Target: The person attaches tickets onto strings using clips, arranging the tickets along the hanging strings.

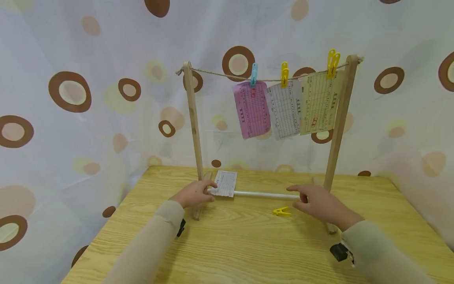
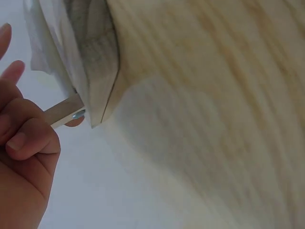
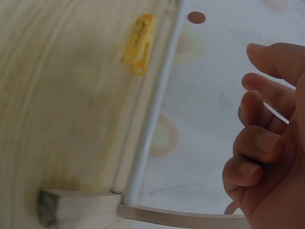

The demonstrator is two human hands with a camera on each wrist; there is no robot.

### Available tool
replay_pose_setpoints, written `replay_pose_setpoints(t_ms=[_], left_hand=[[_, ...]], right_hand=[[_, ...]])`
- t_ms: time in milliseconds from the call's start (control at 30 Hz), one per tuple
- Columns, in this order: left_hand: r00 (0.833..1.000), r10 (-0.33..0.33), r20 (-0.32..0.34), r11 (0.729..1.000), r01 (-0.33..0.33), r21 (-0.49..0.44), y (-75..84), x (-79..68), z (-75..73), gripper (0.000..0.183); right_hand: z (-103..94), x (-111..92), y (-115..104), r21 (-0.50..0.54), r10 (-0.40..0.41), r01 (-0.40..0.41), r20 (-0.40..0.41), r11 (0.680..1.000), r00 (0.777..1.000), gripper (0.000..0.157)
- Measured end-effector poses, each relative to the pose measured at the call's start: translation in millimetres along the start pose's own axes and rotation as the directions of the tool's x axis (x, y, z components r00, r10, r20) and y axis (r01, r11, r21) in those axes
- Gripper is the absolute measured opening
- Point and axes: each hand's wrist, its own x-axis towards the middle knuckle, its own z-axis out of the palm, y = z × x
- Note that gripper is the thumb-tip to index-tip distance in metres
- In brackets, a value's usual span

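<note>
My left hand (image 1: 194, 193) is beside the frame's left post, its index finger overlapping the edge of a small printed slip (image 1: 225, 184) in the head view; whether it touches the paper I cannot tell. Its other fingers curl loosely, and nothing is seen held. The slip lies over the left end of a white rod (image 1: 266, 194). Over the rod's right end hovers my right hand (image 1: 317, 203), index finger extended, the others loosely bent, holding nothing. A yellow clothespin (image 1: 281, 211) lies on the table to its left, also visible in the right wrist view (image 3: 139, 44).
A wooden frame has a left post (image 1: 193, 118) and a right post (image 1: 340, 122), with a string (image 1: 220, 74) tied between. A pink slip (image 1: 252, 110), a white slip (image 1: 285, 112) and a yellow slip (image 1: 320, 102) hang from it by blue and yellow clothespins. The table (image 1: 241, 244) is wood-grained.
</note>
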Motion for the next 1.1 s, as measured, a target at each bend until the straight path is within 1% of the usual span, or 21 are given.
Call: replay_pose_setpoints(t_ms=[100,200,367,500,600,767,833,967,1033,1100], left_hand=[[0.999,-0.031,0.013,0.999,0.031,-0.012,-3.8,1.1,4.0,0.047],[0.998,-0.065,0.02,0.997,0.066,-0.027,-6.5,0.6,6.0,0.052],[0.996,-0.089,0.007,0.995,0.089,-0.038,-5.0,3.3,6.1,0.061],[0.995,-0.099,0.007,0.995,0.099,-0.013,-4.1,8.3,7.5,0.063],[0.994,-0.111,0.009,0.994,0.11,0.025,-4.5,12.3,9.5,0.058],[0.99,-0.139,-0.004,0.987,0.139,0.077,1.0,16.1,13.9,0.043],[0.991,-0.128,-0.027,0.987,0.13,0.091,4.0,16.5,14.9,0.035],[0.993,-0.071,-0.096,0.986,0.084,0.142,7.2,16.4,16.5,0.018],[0.994,-0.033,-0.104,0.985,0.05,0.164,9.3,15.7,16.9,0.014],[0.996,0.016,-0.091,0.986,-0.001,0.167,11.7,15.2,17.4,0.012]], right_hand=[[11.2,-2.3,9.0,0.027,0.034,-0.035,0.043,0.999,0.999,0.047],[22.1,-3.4,18.1,0.034,0.065,-0.068,0.071,0.997,0.995,0.046],[36.6,-4.7,32.0,0.042,0.091,-0.095,0.09,0.995,0.992,0.049],[45.0,-1.4,39.3,0.062,0.11,-0.117,0.112,0.991,0.988,0.05],[48.9,2.6,38.7,0.073,0.118,-0.128,0.127,0.989,0.985,0.051],[52.5,7.8,38.0,0.067,0.104,-0.113,0.132,0.991,0.986,0.048],[53.9,10.2,38.8,0.04,0.103,-0.109,0.12,0.993,0.987,0.046],[55.7,13.4,38.1,-0.013,0.103,-0.102,0.101,0.995,0.99,0.04],[56.2,14.0,37.7,-0.029,0.108,-0.106,0.094,0.994,0.99,0.037],[55.8,13.7,37.4,-0.044,0.109,-0.106,0.089,0.993,0.99,0.034]])
